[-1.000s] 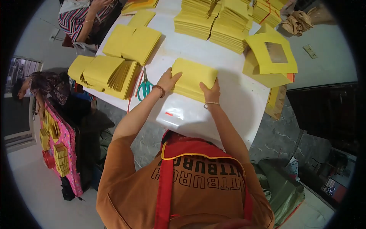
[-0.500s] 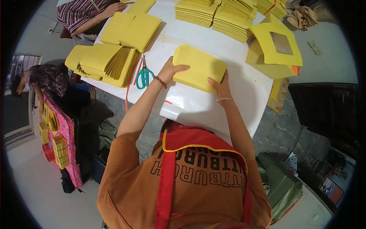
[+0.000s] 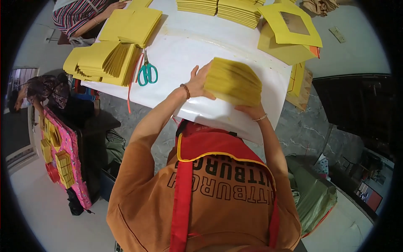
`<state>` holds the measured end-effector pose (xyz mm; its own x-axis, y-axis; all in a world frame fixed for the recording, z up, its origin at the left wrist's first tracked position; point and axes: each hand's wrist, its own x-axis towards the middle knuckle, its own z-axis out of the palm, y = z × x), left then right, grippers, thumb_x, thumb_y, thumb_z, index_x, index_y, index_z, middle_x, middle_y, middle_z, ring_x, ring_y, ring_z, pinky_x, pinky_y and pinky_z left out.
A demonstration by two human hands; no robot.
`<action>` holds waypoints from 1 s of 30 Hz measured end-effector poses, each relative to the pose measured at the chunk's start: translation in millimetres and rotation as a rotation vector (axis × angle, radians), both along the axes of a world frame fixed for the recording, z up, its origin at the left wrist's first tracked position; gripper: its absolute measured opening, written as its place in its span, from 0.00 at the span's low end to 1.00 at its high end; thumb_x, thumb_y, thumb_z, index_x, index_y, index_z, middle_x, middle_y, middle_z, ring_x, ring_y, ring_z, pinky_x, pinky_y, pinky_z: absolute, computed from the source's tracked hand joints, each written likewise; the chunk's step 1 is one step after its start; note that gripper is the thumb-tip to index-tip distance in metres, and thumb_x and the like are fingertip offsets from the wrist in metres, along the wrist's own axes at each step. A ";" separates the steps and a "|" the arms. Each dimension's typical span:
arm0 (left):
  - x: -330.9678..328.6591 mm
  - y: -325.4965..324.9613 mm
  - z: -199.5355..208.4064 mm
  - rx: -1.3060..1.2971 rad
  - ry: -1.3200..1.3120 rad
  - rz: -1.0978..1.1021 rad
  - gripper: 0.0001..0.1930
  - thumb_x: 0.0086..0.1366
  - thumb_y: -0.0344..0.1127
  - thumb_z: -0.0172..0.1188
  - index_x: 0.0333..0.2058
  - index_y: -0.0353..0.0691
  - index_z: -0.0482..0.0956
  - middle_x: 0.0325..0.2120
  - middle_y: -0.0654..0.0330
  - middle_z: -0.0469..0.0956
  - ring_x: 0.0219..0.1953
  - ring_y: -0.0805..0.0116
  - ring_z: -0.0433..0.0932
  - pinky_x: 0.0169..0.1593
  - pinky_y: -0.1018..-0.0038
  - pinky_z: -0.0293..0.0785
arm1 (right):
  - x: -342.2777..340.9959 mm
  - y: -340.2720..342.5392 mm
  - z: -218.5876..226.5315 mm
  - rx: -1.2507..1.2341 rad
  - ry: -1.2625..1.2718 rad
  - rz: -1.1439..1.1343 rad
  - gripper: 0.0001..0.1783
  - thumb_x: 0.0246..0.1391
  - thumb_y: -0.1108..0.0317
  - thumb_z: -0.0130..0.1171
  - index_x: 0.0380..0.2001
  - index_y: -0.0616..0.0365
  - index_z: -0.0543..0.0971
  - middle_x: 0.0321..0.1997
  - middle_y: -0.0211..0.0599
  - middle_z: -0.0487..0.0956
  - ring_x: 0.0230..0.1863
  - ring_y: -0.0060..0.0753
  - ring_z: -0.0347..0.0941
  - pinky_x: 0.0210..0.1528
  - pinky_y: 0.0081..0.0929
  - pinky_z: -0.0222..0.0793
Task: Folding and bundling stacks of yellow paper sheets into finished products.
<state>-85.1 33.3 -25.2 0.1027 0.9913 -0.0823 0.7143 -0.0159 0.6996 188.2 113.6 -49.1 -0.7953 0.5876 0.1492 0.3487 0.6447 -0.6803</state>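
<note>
Nearest, the person's brown shirt [image 3: 147,201] carries printed block lettering, upside down in this view and partly covered by the red apron [image 3: 210,143]. Beyond it, both hands grip a yellow stack [image 3: 233,82] over the near part of the white table [image 3: 180,42]; whether it touches the tabletop I cannot tell. The right hand [image 3: 252,111] clasps the near right corner, most of its fingers hidden beneath. The left hand [image 3: 199,84] clasps the left end, one finger raised clear. The stack's long axis runs left to right, its right end slanting toward the person; its layered edges face up, slightly blurred. Teal-handled scissors [image 3: 146,65] lie to the left, blades pointing away. Farther off, yellow piles [image 3: 237,13] and a co-worker's striped sleeve [image 3: 73,17] are cut off by the upper edge.
</note>
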 end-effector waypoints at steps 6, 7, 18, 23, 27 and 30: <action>18.1 8.6 37.1 0.114 -0.500 0.036 0.62 0.37 0.40 0.73 0.63 0.45 0.34 0.53 0.53 0.61 0.56 0.55 0.61 0.58 0.65 0.53 | -0.4 1.3 25.9 -0.872 0.258 -0.274 0.38 0.38 0.68 0.67 0.54 0.59 0.62 0.52 0.40 0.69 0.50 0.35 0.69 0.52 0.34 0.66; 24.7 5.7 44.6 0.153 -0.809 0.083 0.62 0.38 0.38 0.72 0.63 0.46 0.32 0.53 0.52 0.61 0.55 0.56 0.63 0.57 0.68 0.57 | -0.1 -7.1 26.8 -1.066 0.523 -0.344 0.35 0.42 0.69 0.64 0.55 0.58 0.62 0.52 0.39 0.69 0.51 0.34 0.68 0.53 0.34 0.66; 74.1 -4.0 53.1 0.373 -1.576 0.420 0.60 0.45 0.32 0.66 0.62 0.54 0.22 0.61 0.55 0.45 0.63 0.62 0.49 0.63 0.65 0.47 | -11.7 -17.8 -10.1 -1.668 1.066 -0.200 0.29 0.52 0.62 0.57 0.56 0.53 0.62 0.56 0.34 0.67 0.56 0.32 0.65 0.57 0.32 0.64; 95.6 10.5 64.7 0.285 -0.862 0.428 0.66 0.40 0.31 0.72 0.61 0.43 0.21 0.61 0.52 0.46 0.62 0.60 0.51 0.62 0.66 0.52 | -31.0 -26.0 9.6 -1.377 0.948 -0.155 0.34 0.48 0.59 0.61 0.57 0.49 0.60 0.59 0.29 0.63 0.60 0.30 0.58 0.61 0.32 0.57; 68.0 8.6 73.7 0.374 -0.835 0.369 0.64 0.40 0.30 0.72 0.61 0.40 0.23 0.59 0.51 0.52 0.60 0.60 0.55 0.60 0.66 0.55 | -12.7 -0.5 21.5 -1.259 0.768 -0.294 0.37 0.45 0.70 0.63 0.58 0.51 0.59 0.59 0.30 0.63 0.59 0.33 0.59 0.61 0.29 0.55; 37.9 3.2 48.4 0.488 -0.219 0.154 0.59 0.41 0.35 0.72 0.61 0.36 0.33 0.51 0.48 0.64 0.55 0.55 0.64 0.57 0.67 0.60 | 2.4 12.6 28.1 -0.917 0.895 -0.183 0.47 0.38 0.65 0.69 0.61 0.54 0.54 0.61 0.34 0.60 0.58 0.37 0.59 0.61 0.29 0.53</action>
<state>-47.1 36.5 23.2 -0.0837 0.9138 0.3974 0.5730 -0.2821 0.7695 190.6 126.2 -20.9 -0.5261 0.8474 0.0718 -0.4215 -0.1865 -0.8874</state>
